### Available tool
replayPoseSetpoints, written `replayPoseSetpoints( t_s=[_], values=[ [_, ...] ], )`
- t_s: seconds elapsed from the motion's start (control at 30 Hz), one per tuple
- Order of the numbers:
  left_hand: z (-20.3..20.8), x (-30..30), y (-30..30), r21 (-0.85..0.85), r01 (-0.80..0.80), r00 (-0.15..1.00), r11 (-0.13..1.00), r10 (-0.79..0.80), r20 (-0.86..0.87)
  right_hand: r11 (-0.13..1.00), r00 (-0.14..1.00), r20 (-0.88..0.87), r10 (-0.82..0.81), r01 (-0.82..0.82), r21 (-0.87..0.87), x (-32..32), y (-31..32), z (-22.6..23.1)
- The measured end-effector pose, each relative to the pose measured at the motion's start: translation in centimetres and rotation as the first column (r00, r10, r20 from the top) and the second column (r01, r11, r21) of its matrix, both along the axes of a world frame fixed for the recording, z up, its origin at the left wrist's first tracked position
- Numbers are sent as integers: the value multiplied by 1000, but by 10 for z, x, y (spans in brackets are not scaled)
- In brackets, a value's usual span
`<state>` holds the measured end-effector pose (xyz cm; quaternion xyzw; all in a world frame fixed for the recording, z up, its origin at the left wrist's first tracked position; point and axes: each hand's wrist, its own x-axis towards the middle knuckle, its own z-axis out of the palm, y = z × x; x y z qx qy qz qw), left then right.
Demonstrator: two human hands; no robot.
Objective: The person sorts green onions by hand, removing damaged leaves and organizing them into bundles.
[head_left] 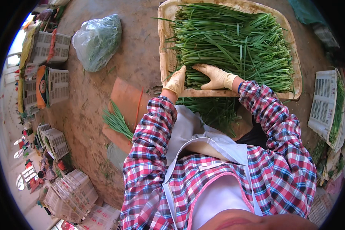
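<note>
A shallow beige tray (295, 65) in front of me is stacked with long green leaves that look like chives (230, 42), laid crosswise in bunches. Both my hands wear pale, thin gloves and rest at the stack's near-left part. My left hand (176, 81) is against the leaf ends beside the tray's left wall, its visible fingers stretched out and the rest hidden. Just right of it, my right hand (216, 78) lies on the nearest leaves, thumb spread from the fingers. More green leaves (214, 111) lie below the tray's near edge, by my apron.
To the left, a small bunch of chives (118, 120) lies on a brown board (122, 99). A clear plastic bag of greens (97, 42) sits on the floor farther off. White crates (57, 90) line the left side; a white crate with greens (322, 105) stands at right.
</note>
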<state>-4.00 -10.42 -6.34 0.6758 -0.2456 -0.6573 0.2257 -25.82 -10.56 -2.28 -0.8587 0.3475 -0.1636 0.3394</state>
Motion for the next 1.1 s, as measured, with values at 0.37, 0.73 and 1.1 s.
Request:
replayPoseSetpoints(
  t_s=[0.37, 0.73, 1.1],
  values=[
    [76, -24, 16, 35, -90, 913, 995, 97, -395, 983, 983, -25, -183, 182, -19, 9, 6, 19],
    [92, -16, 27, -275, 662, 748, 697, -589, 307, 905, 858, 441, -264, 62, 420, -58, -13, 40],
    [94, -86, 40, -547, 624, 744, 557, -638, 199, 983, 956, 289, -54, 0, 185, -51, -5, 65]
  ],
)
